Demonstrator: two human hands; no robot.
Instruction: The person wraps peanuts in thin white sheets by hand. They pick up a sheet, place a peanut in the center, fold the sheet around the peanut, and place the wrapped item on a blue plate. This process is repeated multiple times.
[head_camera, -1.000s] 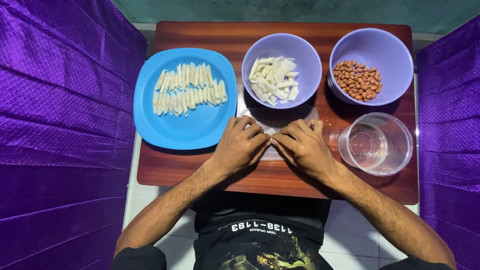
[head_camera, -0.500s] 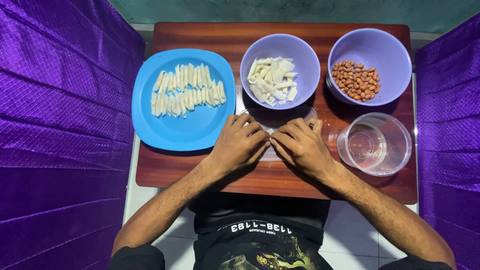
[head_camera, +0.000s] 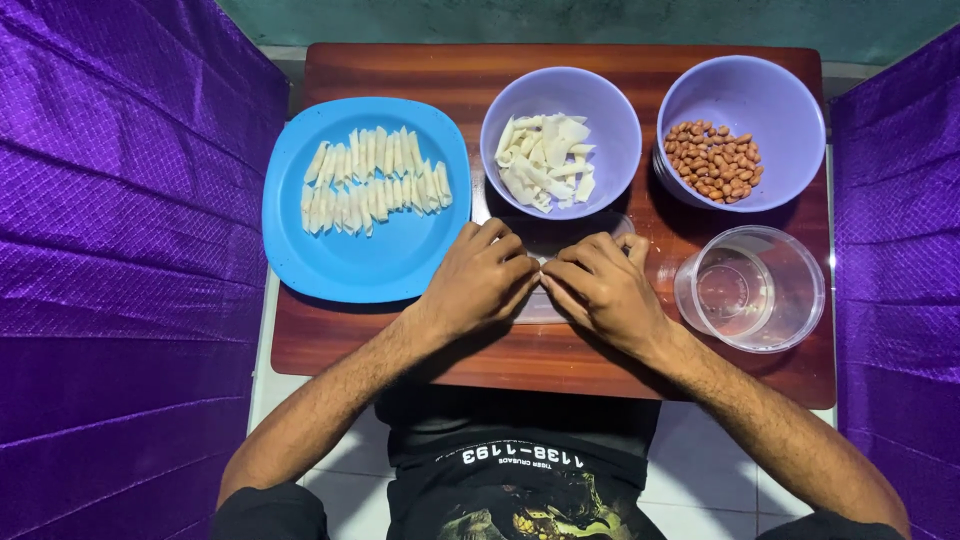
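Left hand: the left hand is resting knuckles-up on the near middle of the wooden table, fingers curled in narrow, tips meeting those of the other hand.
Right hand: the right hand is lying just beside it, curled the same way, its fingertips pressing toward the left ones.
Held thing: a clear flat lid is lying under both hands, showing beyond the knuckles and at the near edge; whether the fingertips are pinching something small between them, I cannot tell.
Clear tub: a round see-through plastic container is standing just right of the right hand, apart from it.
Blue plate: a round blue plate is sitting left of the left hand, nearly touching it, carrying two rows of pale pasta tubes.
Middle bowl: a lilac bowl is standing just beyond the hands, holding loose pale pasta pieces.
Far-right bowl: a second lilac bowl is holding brown peanuts.
Surround: purple cloth is hanging on both sides.
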